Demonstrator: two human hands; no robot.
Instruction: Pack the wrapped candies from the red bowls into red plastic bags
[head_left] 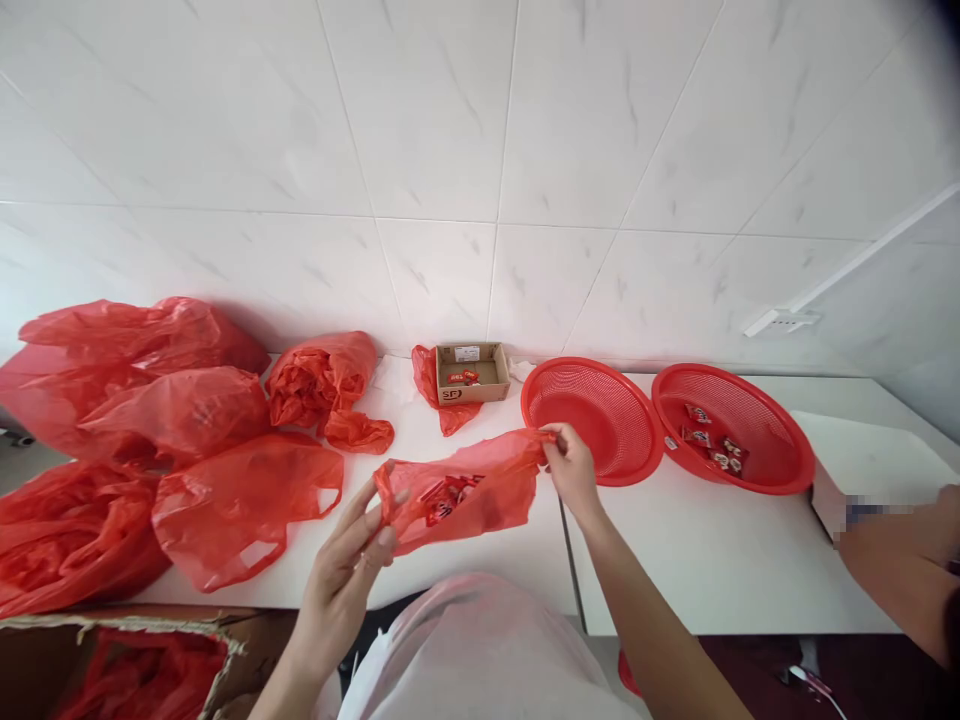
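A thin red plastic bag [495, 500] is stretched sideways between my two hands, above the front of the white table. Several small red wrapped packets [448, 498] show through the film in its middle. My left hand [352, 550] is closed on the gathered left end, thumb in front. The far right corner is pinched in the fingers of my right hand [571, 468]. Just beyond my right hand stands a red mesh basket [600, 465]. A small cardboard box [474, 390] with a few red packets inside is behind the bag, against the wall.
A second red basket [795, 470] on the right holds several wrapped packets. Red plastic bags [135, 345] are heaped at the left, with a flat one [232, 500] in front. An opened carton [236, 640] is below left. Another person's arm [900, 560] rests at the right edge.
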